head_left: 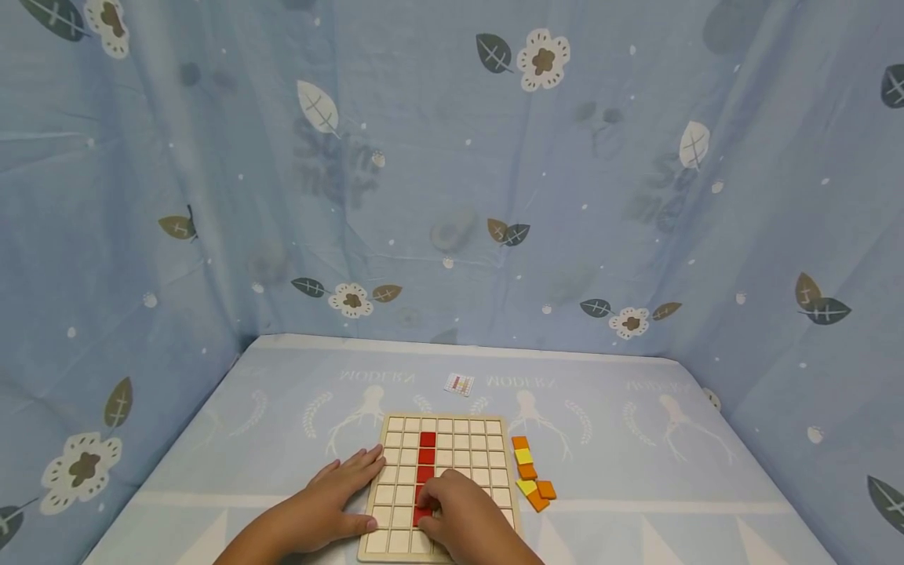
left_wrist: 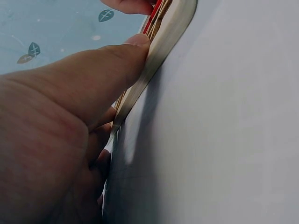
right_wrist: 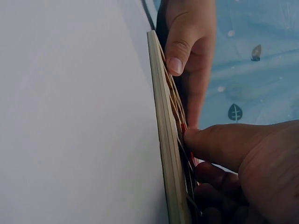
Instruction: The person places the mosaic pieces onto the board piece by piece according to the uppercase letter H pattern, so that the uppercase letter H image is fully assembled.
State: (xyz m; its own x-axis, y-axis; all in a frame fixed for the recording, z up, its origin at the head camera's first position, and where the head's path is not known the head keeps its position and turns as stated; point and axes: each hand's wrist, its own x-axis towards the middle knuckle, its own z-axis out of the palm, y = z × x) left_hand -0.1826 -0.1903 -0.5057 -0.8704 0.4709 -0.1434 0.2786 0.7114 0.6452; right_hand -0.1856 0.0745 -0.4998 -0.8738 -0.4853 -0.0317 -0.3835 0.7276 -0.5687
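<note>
A wooden grid board point(head_left: 480, 443) lies on the table, with a column of red square tiles point(head_left: 427, 456) set in its cells. My left hand point(head_left: 328, 496) rests at the board's left edge, fingers extended and thumb on the rim; the left wrist view shows the thumb point(left_wrist: 124, 60) against that rim. Over the lower part of the column, my right hand point(head_left: 469, 519) pinches the lowest red tile point(head_left: 421, 515) between thumb and index finger. This hand partly covers the column. From the right wrist view, its thumb point(right_wrist: 210, 142) meets red at the board's surface.
Right of the board lie several loose orange tiles point(head_left: 547, 490) and yellow tiles point(head_left: 523, 456). A small patterned card point(head_left: 459, 384) sits beyond the board's far edge. Blue printed curtains point(head_left: 452, 196) enclose the pale patterned table point(head_left: 636, 455) at the back and sides.
</note>
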